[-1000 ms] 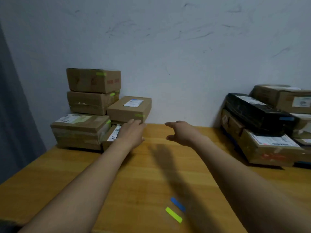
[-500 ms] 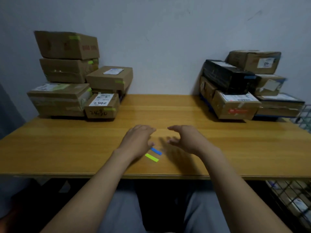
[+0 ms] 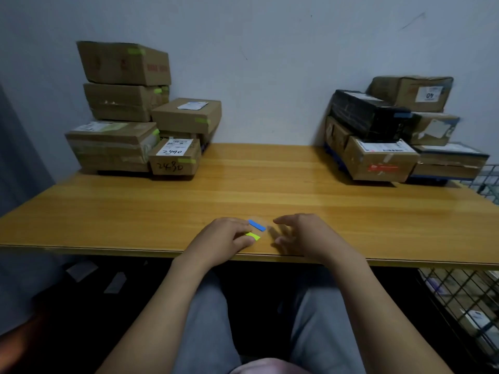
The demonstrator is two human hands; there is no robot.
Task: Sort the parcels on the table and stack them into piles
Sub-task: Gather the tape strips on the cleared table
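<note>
The green-tagged parcels (image 3: 140,114) are piled at the far left corner of the table (image 3: 270,184), the blue-tagged parcels (image 3: 421,157) at its far right corner. There the black parcel (image 3: 370,114) lies slanted across uneven cartons, and I'd say one nudge could slide it off the table. At the table's front edge the left hand (image 3: 218,241) curls at a green tape strip (image 3: 253,235); whether it is pinching or only touching, I cannot tell. The right hand (image 3: 302,236), loosely curled, holds nothing beside the blue tape strip (image 3: 257,225).
</note>
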